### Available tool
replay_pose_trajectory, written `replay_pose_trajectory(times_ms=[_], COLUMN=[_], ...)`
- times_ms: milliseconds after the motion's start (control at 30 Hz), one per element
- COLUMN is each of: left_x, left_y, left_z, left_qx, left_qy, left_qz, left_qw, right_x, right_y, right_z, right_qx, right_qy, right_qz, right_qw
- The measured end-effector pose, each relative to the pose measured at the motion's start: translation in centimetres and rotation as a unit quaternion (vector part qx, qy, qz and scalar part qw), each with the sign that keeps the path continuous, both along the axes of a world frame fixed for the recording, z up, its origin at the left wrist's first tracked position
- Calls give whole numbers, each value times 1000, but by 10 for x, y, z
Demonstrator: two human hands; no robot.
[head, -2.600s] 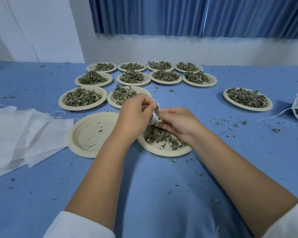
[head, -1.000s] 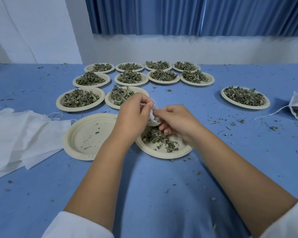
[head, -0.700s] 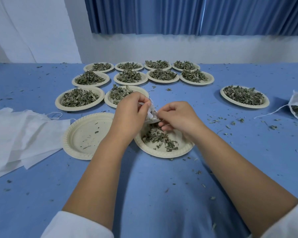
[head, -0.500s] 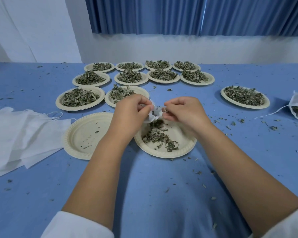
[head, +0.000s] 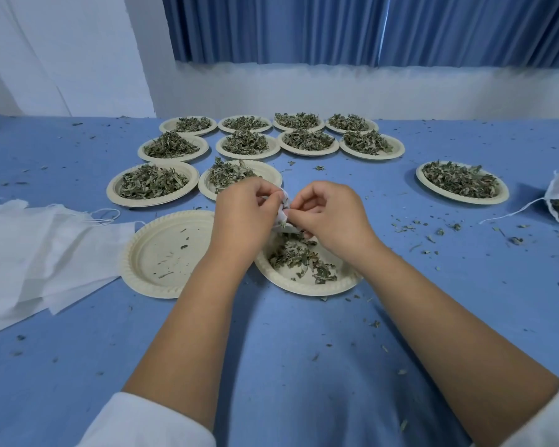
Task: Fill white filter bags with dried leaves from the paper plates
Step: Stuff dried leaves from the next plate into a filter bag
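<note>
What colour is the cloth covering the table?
Blue; the table cloth shows clearly in the head view, scattered with leaf crumbs.

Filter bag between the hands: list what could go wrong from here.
1. The filter bag is pinched by both the left hand and the right hand. Leaves could miss its mouth, though the near plate below should catch most.
2. Loose leaf bits lie on the table, and more may land off the plate.
3. Fingers hide most of the bag's mouth, so overfilling may go unnoticed.
</note>
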State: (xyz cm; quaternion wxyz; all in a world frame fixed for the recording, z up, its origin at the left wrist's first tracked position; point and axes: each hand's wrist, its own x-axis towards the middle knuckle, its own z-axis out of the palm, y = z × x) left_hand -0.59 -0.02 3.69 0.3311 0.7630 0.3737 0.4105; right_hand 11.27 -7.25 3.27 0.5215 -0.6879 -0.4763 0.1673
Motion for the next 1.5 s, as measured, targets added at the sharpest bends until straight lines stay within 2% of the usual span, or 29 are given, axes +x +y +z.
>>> replay_pose_trajectory(times_ms=[167,267,500,633,833,967,1167,1367,1500], left_x=[-1,-1,-3,-5,-7,-6,-5,-5,-6], left_y=[2,2,2,3,5,4,4,3,3], left_z=[1,1,3,4,4,5,4,5,5], left_qx=[-24,-31,-86,-97,-92,-101,-85,-88,-97], left_qy=[-20,-23,-61,-79,-82,-85,-77,-70,-79], left_qz=[13,25,27,28,39,16,21,13,7], left_qw=[999,999,994,992,992,991,993,994,992], right_x=[4,5,-1,1,6,10,9,8,8], right_y=[1,1,1,3,4,6,4,2,2], right_z=[-2,-3,-10,-12,-9,-9,-9,-6,-5], right_qx=[2,12,20,59,58,37,62,27,11], right_qy=[-52,-42,-192,-173,-120,-174,-134,-201,-190], right_qz=[9,17,35,27,38,10,9,17,42], right_qw=[999,999,981,983,990,984,989,979,981])
